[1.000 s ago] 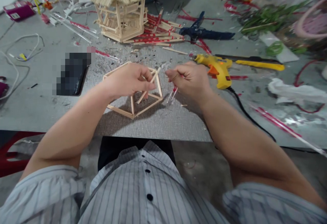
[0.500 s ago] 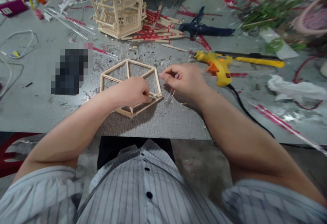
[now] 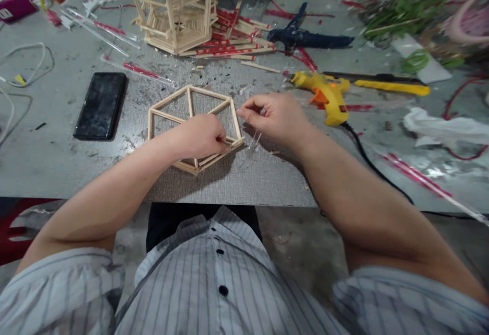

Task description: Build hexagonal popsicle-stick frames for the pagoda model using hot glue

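Note:
A hexagonal frame of thin wooden sticks (image 3: 170, 100), with spokes meeting inside it, lies flat on the table in front of me. My left hand (image 3: 204, 135) reaches over its middle, fingers closed on a thin wooden stick (image 3: 209, 160) along the near right side. Part of the frame's centre is hidden beneath that hand. Just right of the frame, my right hand (image 3: 273, 116) has thumb and forefinger brought together; anything between them is too small to make out. Thin clear strips (image 3: 253, 140) lie under its fingers.
A stick-built pavilion (image 3: 173, 17) stands at the back beside red-marked sticks (image 3: 239, 45). A phone (image 3: 100, 106) lies left. On the right are a yellow glue gun (image 3: 324, 95) with its cord, a yellow cutter knife (image 3: 391, 87), dark blue pliers-like tool (image 3: 305, 37) and crumpled tissue (image 3: 439, 125).
The stick under my left hand lies a little nearer the frame's near right edge. My right hand stays almost in place; the view has shifted slightly.

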Demonstrator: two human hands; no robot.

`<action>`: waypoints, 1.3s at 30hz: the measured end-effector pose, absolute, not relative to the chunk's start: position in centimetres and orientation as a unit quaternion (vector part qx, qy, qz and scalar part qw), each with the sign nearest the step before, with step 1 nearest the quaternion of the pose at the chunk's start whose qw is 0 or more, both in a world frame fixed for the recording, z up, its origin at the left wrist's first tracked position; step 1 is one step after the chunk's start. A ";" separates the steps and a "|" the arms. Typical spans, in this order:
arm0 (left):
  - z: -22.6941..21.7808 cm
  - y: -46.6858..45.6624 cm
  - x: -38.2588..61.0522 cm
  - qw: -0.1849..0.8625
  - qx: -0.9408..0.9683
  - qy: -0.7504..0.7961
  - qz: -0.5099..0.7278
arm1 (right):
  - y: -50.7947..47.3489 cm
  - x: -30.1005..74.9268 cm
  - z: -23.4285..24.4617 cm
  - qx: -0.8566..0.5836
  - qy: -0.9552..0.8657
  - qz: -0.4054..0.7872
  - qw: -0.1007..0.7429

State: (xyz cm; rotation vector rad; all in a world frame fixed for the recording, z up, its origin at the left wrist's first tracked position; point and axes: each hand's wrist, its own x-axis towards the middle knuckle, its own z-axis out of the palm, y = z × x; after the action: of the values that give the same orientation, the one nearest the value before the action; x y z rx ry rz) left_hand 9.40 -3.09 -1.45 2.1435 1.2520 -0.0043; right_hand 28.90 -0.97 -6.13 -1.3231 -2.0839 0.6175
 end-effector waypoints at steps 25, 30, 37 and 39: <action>-0.9 -3.1 9.3 0.243 0.850 0.448 -0.135 | -1.0 28.7 -5.3 -0.522 -0.802 0.198 0.212; -0.6 -3.3 9.4 0.224 0.852 0.451 -0.143 | -0.8 28.7 -5.1 -0.524 -0.801 0.176 0.233; -0.3 -3.8 9.4 0.189 0.852 0.464 -0.151 | -0.1 30.0 -4.4 -0.563 -0.758 0.127 0.303; -0.4 -3.8 9.4 0.180 0.852 0.468 -0.151 | 0.5 31.5 -3.4 -0.601 -0.724 0.094 0.325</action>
State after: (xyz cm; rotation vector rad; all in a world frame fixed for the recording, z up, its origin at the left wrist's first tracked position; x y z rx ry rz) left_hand 9.38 -3.84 -0.38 2.4076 1.3209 -0.4267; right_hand 31.53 0.46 -3.35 -1.5755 -1.8995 0.2459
